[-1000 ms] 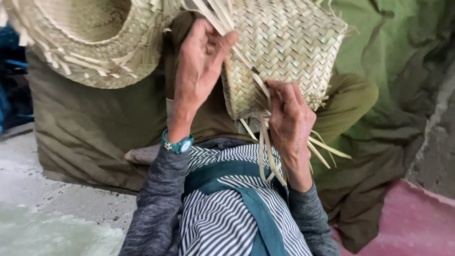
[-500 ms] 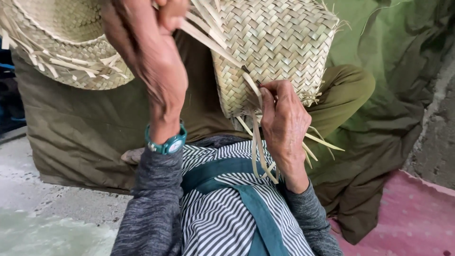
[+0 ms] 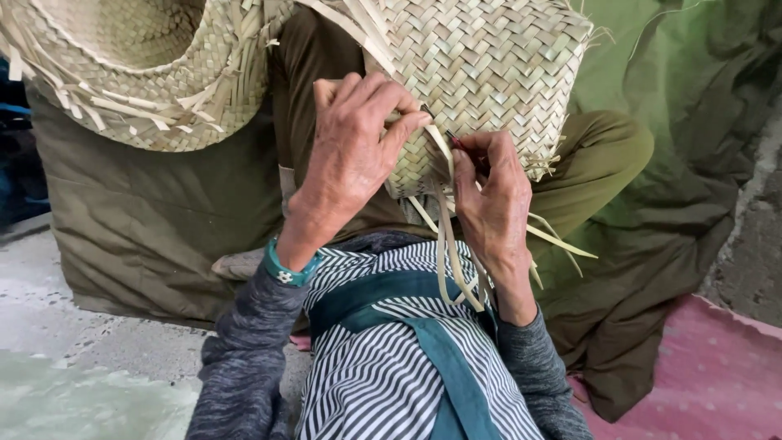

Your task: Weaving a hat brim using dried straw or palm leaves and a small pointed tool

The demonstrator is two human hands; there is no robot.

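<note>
Both hands are closed on the weave: left hand (image 3: 354, 155) curls over the lower edge of the woven palm basket (image 3: 481, 77), fingertips pinching a loose palm strip (image 3: 446, 244) against the weave; right hand (image 3: 489, 200) clamps the same edge from the other side, thumb and fingers shut on the strips, with what looks like a thin dark tool (image 3: 450, 138) poking out above the thumb — too small to identify. Basket sits in the lap, upper centre of view, bottom edge unfinished, several pale strips hanging loose below it and splaying right past the right wrist. Behind it all, an olive green cloth (image 3: 138, 220) covers the raised surface on the left, and more green cloth is draped on the right. Woven straw hat (image 3: 138, 73) top left, frayed strip ends sticking out of its brim, apart from the basket. Torso in a black-and-white striped shirt (image 3: 383, 375) with a teal strap (image 3: 440, 358) across it, grey sleeves on both arms. Pink mat (image 3: 700, 375) bottom right, grey concrete floor (image 3: 73, 350) bottom left. Smallest item — teal wristband (image 3: 289, 269) on the left wrist
</note>
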